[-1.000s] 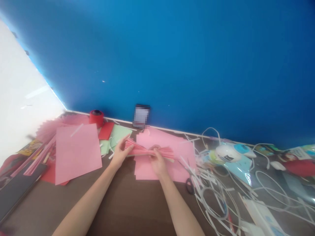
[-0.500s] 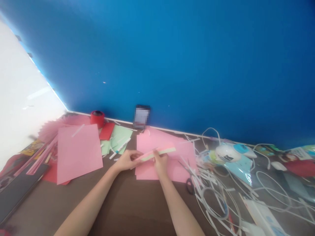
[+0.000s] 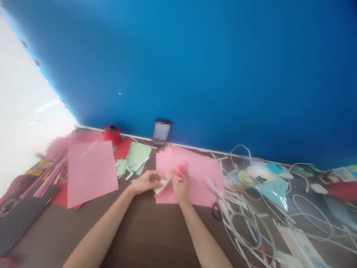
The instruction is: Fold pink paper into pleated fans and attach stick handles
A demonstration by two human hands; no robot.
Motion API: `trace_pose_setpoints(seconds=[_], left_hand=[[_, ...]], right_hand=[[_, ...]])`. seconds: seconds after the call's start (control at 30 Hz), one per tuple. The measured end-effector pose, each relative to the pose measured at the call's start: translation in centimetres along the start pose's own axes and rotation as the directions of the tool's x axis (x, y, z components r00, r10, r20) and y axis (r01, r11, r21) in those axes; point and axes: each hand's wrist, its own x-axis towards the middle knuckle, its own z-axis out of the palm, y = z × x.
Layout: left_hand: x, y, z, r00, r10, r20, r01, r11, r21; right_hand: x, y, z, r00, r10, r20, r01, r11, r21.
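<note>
Both hands meet over a pink sheet (image 3: 200, 175) lying on the brown table (image 3: 145, 230). My left hand (image 3: 146, 181) pinches the lower end of a folded pink paper strip with a pale green face (image 3: 165, 180). My right hand (image 3: 180, 183) grips the upper part of the same folded strip, whose pink end (image 3: 181, 167) sticks up above the fingers. The strip is pressed flat and tilted, and it looks slightly blurred.
A large pink sheet (image 3: 90, 171) lies to the left, with green paper (image 3: 136, 154), a white marker (image 3: 137, 168), a red tape roll (image 3: 112, 133) and pleated pink paper (image 3: 60, 147) beyond. Black scissors (image 3: 216, 210), white paper strips (image 3: 240, 219) and a white glue gun (image 3: 263, 172) lie right. The blue wall (image 3: 195, 67) stands behind.
A second ago the pleated paper was spread out like a fan between the hands. It has since been squeezed into one flat strip, and the right hand has turned its far end upward.
</note>
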Motion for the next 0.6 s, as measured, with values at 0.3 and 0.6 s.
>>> trace_pose_setpoints(seconds=[0.3,0.6], left_hand=[[-0.4,0.5,0.2,0.997,-0.011,0.072,0.019,0.994,-0.11],[0.5,0.1,0.7,0.907,0.135,-0.398,-0.154,0.988,-0.016]], right_hand=[[-0.2,-0.4,-0.3,0.966,-0.252,0.056,0.255,0.966,-0.043],[0.0,-0.4,0.3,0.995,0.066,-0.07,-0.068,0.997,-0.027]])
